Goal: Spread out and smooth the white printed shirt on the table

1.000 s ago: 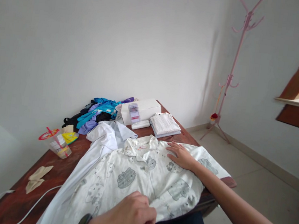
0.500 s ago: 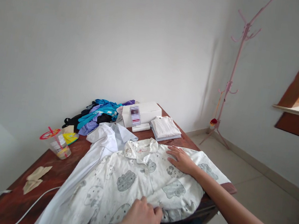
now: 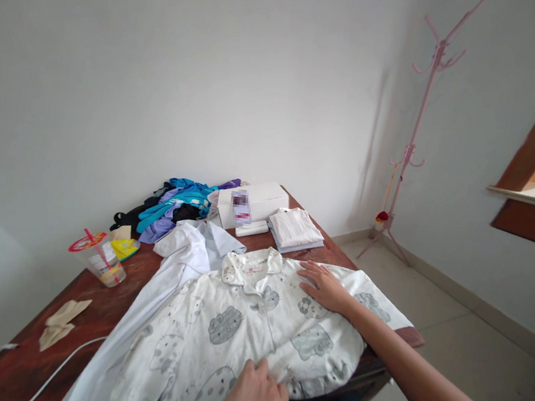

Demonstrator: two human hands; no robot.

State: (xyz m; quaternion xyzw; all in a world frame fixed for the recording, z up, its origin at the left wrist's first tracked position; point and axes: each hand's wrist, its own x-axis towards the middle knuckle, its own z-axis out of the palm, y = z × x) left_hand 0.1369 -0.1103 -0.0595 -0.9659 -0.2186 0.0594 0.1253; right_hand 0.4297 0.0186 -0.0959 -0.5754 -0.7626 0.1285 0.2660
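A white pajama shirt (image 3: 235, 301) with grey cartoon prints lies spread on the wooden table, its collar toward the wall. My right hand (image 3: 325, 289) rests flat on the shirt's right shoulder area, fingers stretched out. Close to the table's front edge, my left hand (image 3: 255, 397) is closed at the lower front of the shirt, fingers curled on the fabric near the button line. Its fingertips are partly hidden. A plain white garment (image 3: 183, 252) lies along the left side, partly beneath the shirt.
Behind the shirt are a folded stack of clothes (image 3: 296, 230), a white box (image 3: 262, 200) and a heap of blue and dark clothes (image 3: 179, 203). A plastic cup with straw (image 3: 106, 262) stands left, near a white cable (image 3: 64, 364). A pink coat rack (image 3: 418, 121) fills the corner.
My left hand has shifted slightly toward the table's front edge, still closed at the shirt front. The right hand stays flat in the same place.
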